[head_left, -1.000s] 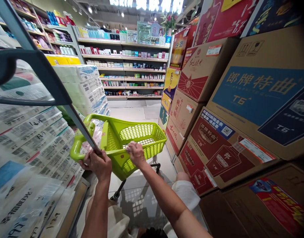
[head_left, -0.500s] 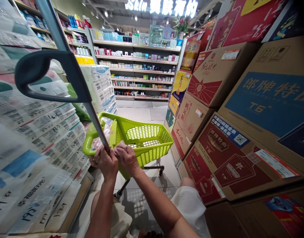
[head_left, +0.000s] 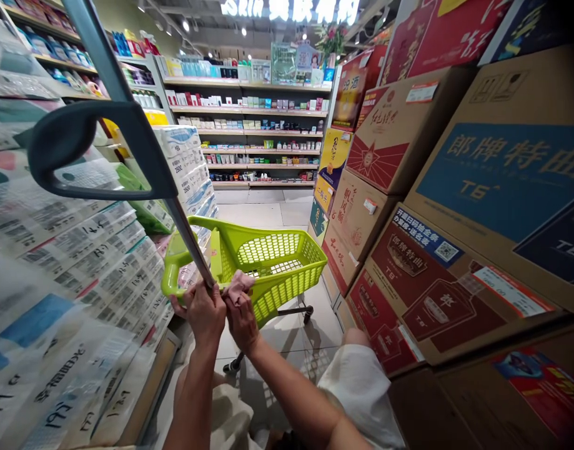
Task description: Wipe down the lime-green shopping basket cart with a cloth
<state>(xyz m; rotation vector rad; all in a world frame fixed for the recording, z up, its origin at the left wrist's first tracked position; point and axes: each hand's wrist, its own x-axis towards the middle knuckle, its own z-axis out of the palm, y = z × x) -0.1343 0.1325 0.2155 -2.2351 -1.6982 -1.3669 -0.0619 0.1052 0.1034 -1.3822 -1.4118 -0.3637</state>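
Observation:
A green plastic shopping cart (head_left: 287, 275) stands in front of me, its handle end at the left. A grey metal pole (head_left: 195, 247) slants down across the cart's handle end, with a dark grey loop handle (head_left: 148, 150) near its upper part. My left hand (head_left: 205, 312) is closed around the pole's lower end, close to the cart's rim. My right hand (head_left: 243, 322) is closed on a crumpled pink cloth (head_left: 240, 286) against the cart's near side, just right of the pole. Fingertips of both hands are partly hidden.
Wrapped paper packs (head_left: 94, 269) are stacked along the left. Stacked cardboard boxes (head_left: 455, 281) line the right. Shelves (head_left: 249, 112) of small cosmetics boxes and bottles stand at the back, beyond the tiled floor (head_left: 258, 212). My knees flank the cart's near side.
My right hand has shifted slightly right and down along the cart's near side, and more of the pink cloth shows. My left hand stays at the pole's lower end. The view has turned slightly.

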